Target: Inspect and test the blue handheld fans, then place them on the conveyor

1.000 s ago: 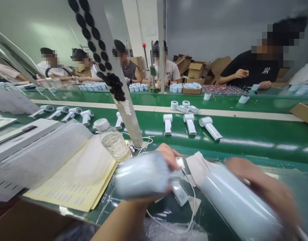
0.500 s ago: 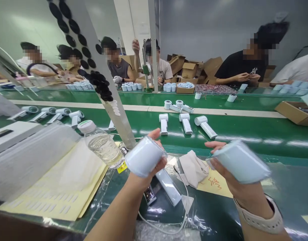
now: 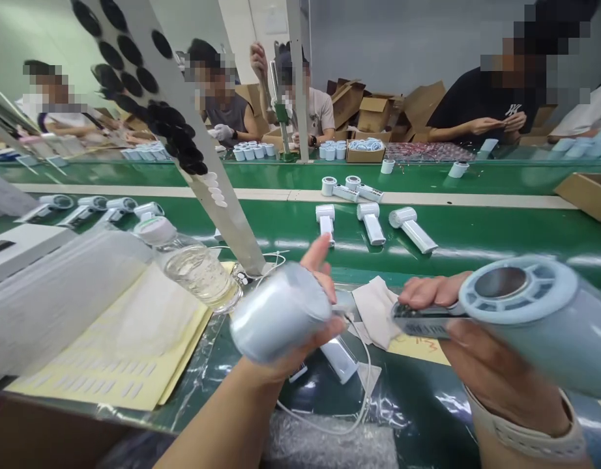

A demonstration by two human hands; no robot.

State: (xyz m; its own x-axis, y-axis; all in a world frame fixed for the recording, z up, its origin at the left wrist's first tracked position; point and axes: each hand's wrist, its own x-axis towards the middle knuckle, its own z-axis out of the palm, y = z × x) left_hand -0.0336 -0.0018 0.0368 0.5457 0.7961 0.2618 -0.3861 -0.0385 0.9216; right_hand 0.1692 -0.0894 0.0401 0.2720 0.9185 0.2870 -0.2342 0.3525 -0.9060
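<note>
Left hand (image 3: 326, 281) is clamped on a pale-blue gun-shaped unit (image 3: 281, 316), its index finger stretched up and away from the grip, its thumb and other fingers pressed round the neck end of the cylindrical head. Right hand (image 3: 481, 355) is closed round the handle of a second pale-blue unit (image 3: 518, 290), whose ribbed ring with a dark round opening faces upward; its fingertips wrap the far side of the handle, its thumb the near side. Both units are held up over the workbench, well apart from each other.

To the left of the left hand, a clear plastic bottle (image 3: 197, 273) with a white cap holds a clear liquid. Well beyond the hands, across the green conveyor belt (image 3: 481, 238), a small cardboard box (image 3: 366, 153) is filled with pale-blue rings. Far to the right, beyond the right hand, stands an open cardboard box (image 3: 586, 198) whose contents cannot be made out. More cardboard boxes (image 3: 373, 114) are heaped behind the far bench.

Just below the left hand, another pale-blue unit (image 3: 339, 359) lies on the workbench beside a looped white cable (image 3: 330, 430). Between the two hands lies a crumpled pale cloth (image 3: 376, 309). Straight ahead of the left hand, three finished-looking units (image 3: 371, 223) rest on the belt.
</note>
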